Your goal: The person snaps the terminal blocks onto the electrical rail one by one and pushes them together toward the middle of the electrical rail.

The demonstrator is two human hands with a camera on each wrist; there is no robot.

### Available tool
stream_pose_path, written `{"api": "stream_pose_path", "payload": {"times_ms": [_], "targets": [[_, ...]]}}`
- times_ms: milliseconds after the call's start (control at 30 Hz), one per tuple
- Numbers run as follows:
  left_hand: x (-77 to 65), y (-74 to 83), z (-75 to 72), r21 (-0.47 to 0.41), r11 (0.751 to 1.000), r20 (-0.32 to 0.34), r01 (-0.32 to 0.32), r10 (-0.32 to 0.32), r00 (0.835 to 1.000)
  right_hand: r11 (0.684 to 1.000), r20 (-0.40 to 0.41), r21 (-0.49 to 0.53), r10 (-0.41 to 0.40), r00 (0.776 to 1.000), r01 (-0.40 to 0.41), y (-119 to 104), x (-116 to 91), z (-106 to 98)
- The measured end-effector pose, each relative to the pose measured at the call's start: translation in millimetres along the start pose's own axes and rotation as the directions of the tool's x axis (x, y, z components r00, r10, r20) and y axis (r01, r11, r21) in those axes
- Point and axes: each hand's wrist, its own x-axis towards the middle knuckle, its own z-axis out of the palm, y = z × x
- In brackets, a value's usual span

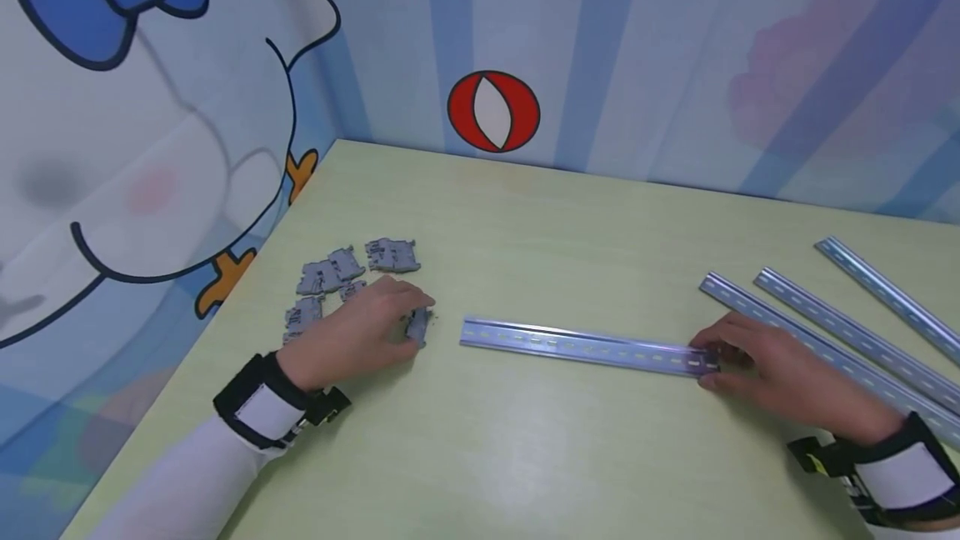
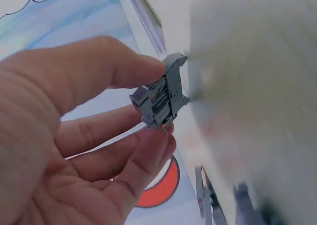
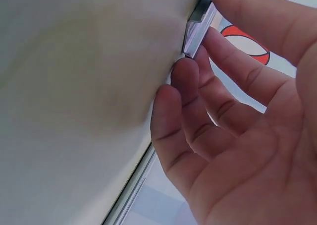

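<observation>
My left hand (image 1: 352,332) pinches a small grey terminal block (image 1: 417,327) between thumb and fingertips, close over the table at the left. In the left wrist view the slotted side of this terminal block (image 2: 166,96) faces the camera. A silvery slotted DIN rail (image 1: 570,343) lies across the middle of the table, its left end a short way right of the block. My right hand (image 1: 780,369) grips the rail's right end between thumb and fingers. The right wrist view shows the bent profile of the rail end (image 3: 197,36) by the fingertips.
Several more grey terminal blocks (image 1: 393,255) lie in loose groups behind and beside my left hand, partly hidden by it. Three more DIN rails (image 1: 888,298) lie slanted at the right, near my right forearm. Printed walls border the table (image 1: 555,457) at the back and left.
</observation>
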Motion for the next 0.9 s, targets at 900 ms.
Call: {"api": "stream_pose_path", "payload": {"times_ms": [900], "targets": [[19.0,23.7,18.6,-0.118,0.987,-0.064,-0.107,0.100,0.993,0.998,-0.030,0.031,-0.047,0.998,0.048,1.5,0.8,2.2]]}}
